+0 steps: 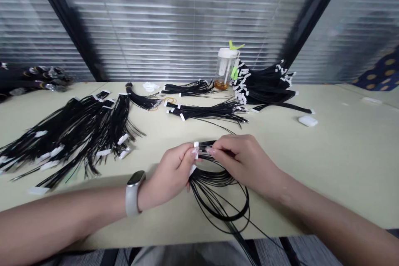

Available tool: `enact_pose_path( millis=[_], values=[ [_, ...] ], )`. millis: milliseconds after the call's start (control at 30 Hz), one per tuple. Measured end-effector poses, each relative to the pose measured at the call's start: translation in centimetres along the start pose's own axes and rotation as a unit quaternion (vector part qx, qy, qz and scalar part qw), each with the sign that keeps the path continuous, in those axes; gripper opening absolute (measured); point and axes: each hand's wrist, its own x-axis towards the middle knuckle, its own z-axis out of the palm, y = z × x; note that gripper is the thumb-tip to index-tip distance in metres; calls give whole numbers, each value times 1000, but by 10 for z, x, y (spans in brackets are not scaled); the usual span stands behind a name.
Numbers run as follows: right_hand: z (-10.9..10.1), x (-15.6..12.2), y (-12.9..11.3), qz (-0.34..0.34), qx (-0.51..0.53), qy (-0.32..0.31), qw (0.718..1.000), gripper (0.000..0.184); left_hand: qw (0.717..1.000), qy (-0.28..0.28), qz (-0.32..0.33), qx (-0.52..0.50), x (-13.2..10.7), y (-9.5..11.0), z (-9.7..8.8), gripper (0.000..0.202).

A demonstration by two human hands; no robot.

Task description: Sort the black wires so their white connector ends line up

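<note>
Black wire bundles (pixel 67 118) lie along the left of the counter (pixel 343 153). At the middle, our left hand (pixel 173 170) pinches a white connector (pixel 196 145), its long axis running up the view, across the line between our hands. Just right of it, our right hand (pixel 249 162) pinches what looks like a thin wire (pixel 203 150), pointing leftward; looped black wires (pixel 215 178) hang nearer us.

Office-like workroom: slatted blinds (pixel 174 20), pale table (pixel 343 153), heaped black wires (pixel 266 83) with white connectors (pixel 241 87) (drink bottle (pixel 225 66) alongside)
</note>
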Motion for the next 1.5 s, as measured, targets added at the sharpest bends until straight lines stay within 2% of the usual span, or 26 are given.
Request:
enact_pose_path(
  millis=[300, 500, 700, 867, 967, 1033, 1133, 1200, 1233, 1300, 1400, 1500],
  values=[
    [7, -1, 0, -9, -51, -14, 999, 28, 997, -4, 41, 63, -1, -3, -1, 31],
    [10, -3, 1, -14, -52, -6, 999, 29, 997, -9, 38, 74, 0, -2, -2, 31],
    [9, 0, 1, 3, -38, 5, 999, 33, 999, -15, -29, -35, 1, 0, 1, 34],
    [-1, 5, 13, 49, 55, -31, 997, 24, 994, -1, -80, -74, 4, 3, 1, 33],
    [-9, 7, 22, 71, 76, -55, 993, 18, 991, 9, -85, -102, 5, 3, 0, 34],
    [-12, 7, 23, 61, 24, -20, 998, 12, 990, 19, -81, -111, 6, 2, -1, 35],
    [-13, 2, 17, 29, -114, 100, 988, 27, 989, 32, -83, -121, 7, -1, -1, 35],
    [-14, -3, 10, 3, -170, 128, 977, 28, 987, 42, -90, -128, 8, -4, -1, 36],
    [-15, -5, 6, -9, -182, 120, 976, 24, 986, 47, -94, -132, 9, -5, -1, 36],
    [-18, -9, -1, -19, -197, 75, 977, 34, 983, 55, -100, -146, 10, -7, -1, 37],
    [-24, -12, -8, 31, -188, -62, 980, 50, 978, 60, -106, -168, 12, -9, -1, 36],
    [-21, -13, -10, 58, -95, -193, 975, 42, 978, 60, -111, -166, 13, -7, -1, 36]
  ],
)
